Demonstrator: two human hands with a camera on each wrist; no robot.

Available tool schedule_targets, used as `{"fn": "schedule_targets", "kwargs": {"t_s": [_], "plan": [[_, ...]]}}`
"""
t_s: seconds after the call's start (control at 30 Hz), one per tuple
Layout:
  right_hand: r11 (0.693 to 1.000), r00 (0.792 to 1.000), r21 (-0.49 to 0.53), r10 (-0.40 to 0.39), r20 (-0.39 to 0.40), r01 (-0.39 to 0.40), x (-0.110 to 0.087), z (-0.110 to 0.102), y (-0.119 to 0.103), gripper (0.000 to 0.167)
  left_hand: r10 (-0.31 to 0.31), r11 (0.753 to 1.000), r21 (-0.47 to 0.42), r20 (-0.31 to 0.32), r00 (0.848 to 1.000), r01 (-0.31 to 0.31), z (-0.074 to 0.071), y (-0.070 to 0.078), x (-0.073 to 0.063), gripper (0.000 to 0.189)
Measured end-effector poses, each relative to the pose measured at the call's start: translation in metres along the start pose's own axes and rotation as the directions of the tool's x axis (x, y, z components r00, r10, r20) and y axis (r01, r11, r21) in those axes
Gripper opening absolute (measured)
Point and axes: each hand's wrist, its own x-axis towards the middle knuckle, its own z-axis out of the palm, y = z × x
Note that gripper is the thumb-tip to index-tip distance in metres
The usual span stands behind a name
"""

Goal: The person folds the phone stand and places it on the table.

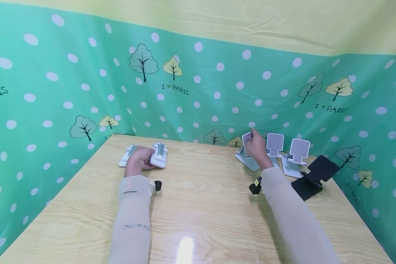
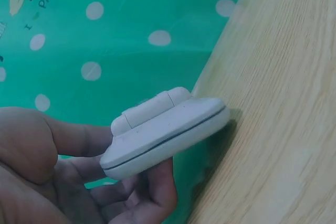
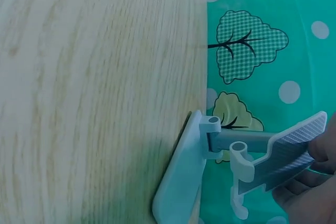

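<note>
Left hand [image 1: 139,157] has its fingers curled round a folded stand [image 1: 158,158], back left of the bench [image 1: 198,194]; right hand [image 1: 257,146] pinches an unfolded one [image 1: 249,162], back right. Sideways tug could probably topple its neighbour [image 1: 275,143], tbh.

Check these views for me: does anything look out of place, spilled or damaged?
Nothing looks spilled or visibly damaged. The one mild oddity is the black stand at the row's right end: it is the only dark one, and in the head view its panel looks more slanted than the white stand beside it.
</note>
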Motion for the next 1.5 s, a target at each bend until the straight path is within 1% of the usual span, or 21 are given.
{"fn": "schedule_targets", "kwargs": {"t_s": [0.1,0.2,0.27,0.33,0.5,0.57,0.63,0.7,0.77,0.8,0.9,0.93,1.0,1.07,1.13,1.27,1.37,1.5], "plan": [[1.000,1.000,-0.003,0.017,0.013,-0.017,0.001,-0.001,-0.001,0.056,-0.001,0.999,0.038,-0.027,1.000,0.002,-0.004,0.000,0.000,0.049],[0.999,0.999,0.029,0.032,0.026,-0.032,0.000,-0.002,-0.003,0.057,-0.001,0.997,0.076,-0.063,0.998,0.005,-0.008,0.000,0.001,0.052],[0.998,0.999,0.046,0.033,0.027,-0.034,-0.001,-0.002,-0.004,0.056,-0.001,0.998,0.069,-0.086,0.996,0.007,-0.009,0.000,0.001,0.056],[0.998,0.999,0.056,0.031,0.023,-0.032,-0.001,-0.003,-0.006,0.053,0.012,0.997,0.071,-0.107,0.994,-0.005,-0.010,0.000,0.001,0.059],[0.999,1.000,0.052,-0.009,-0.001,0.009,-0.003,-0.003,-0.013,0.042,0.053,0.997,0.063,-0.167,0.985,-0.043,-0.010,0.000,0.003,0.062],[0.999,1.000,0.047,-0.017,0.002,0.017,-0.004,-0.003,-0.015,0.040,0.053,0.998,0.046,-0.171,0.984,-0.046,-0.009,0.000,0.003,0.060],[0.999,1.000,0.047,-0.011,0.015,0.011,-0.005,-0.003,-0.016,0.040,0.053,0.998,0.043,-0.160,0.986,-0.046,-0.009,0.000,0.002,0.058],[0.999,1.000,0.045,0.008,0.029,-0.009,-0.007,-0.003,-0.017,0.042,0.056,0.997,0.069,-0.140,0.989,-0.047,-0.009,0.000,0.002,0.056],[0.999,0.999,0.033,0.033,0.035,-0.035,-0.008,-0.004,-0.018,0.042,0.069,0.992,0.117,-0.130,0.989,-0.054,-0.009,0.000,0.001,0.056],[0.998,0.998,0.023,0.050,0.040,-0.051,-0.009,-0.005,-0.018,0.039,0.080,0.987,0.146,-0.132,0.988,-0.060,-0.009,0.000,0.001,0.056],[0.993,0.992,-0.025,0.119,0.049,-0.118,-0.012,-0.007,-0.019,0.028,0.115,0.967,0.244,-0.169,0.979,-0.072,-0.010,0.000,0.001,0.053],[0.989,0.988,-0.039,0.141,0.054,-0.139,-0.012,-0.007,-0.020,0.028,0.124,0.960,0.269,-0.188,0.974,-0.070,-0.011,0.000,0.001,0.051],[0.984,0.982,-0.056,0.173,0.077,-0.169,-0.013,-0.008,-0.022,0.033,0.135,0.949,0.311,-0.223,0.965,-0.060,-0.011,0.000,0.000,0.050],[0.982,0.978,-0.056,0.186,0.097,-0.182,-0.014,-0.009,-0.023,0.035,0.136,0.942,0.332,-0.258,0.957,-0.045,-0.011,0.000,-0.001,0.049],[0.982,0.975,-0.040,0.188,0.120,-0.184,-0.016,-0.010,-0.024,0.033,0.135,0.940,0.340,-0.287,0.948,-0.031,-0.011,-0.001,-0.003,0.049],[0.982,0.973,-0.022,0.188,0.132,-0.187,-0.017,-0.010,-0.024,0.030,0.148,0.932,0.363,-0.323,0.935,-0.023,-0.009,-0.002,-0.006,0.043],[0.982,0.973,-0.013,0.190,0.134,-0.190,-0.017,-0.009,-0.023,0.031,0.155,0.926,0.376,-0.325,0.933,-0.023,-0.009,-0.002,-0.009,0.041],[0.981,0.972,0.004,0.191,0.138,-0.193,-0.016,-0.009,-0.021,0.029,0.162,0.929,0.367,-0.305,0.939,-0.041,-0.008,0.000,-0.011,0.047]]}}
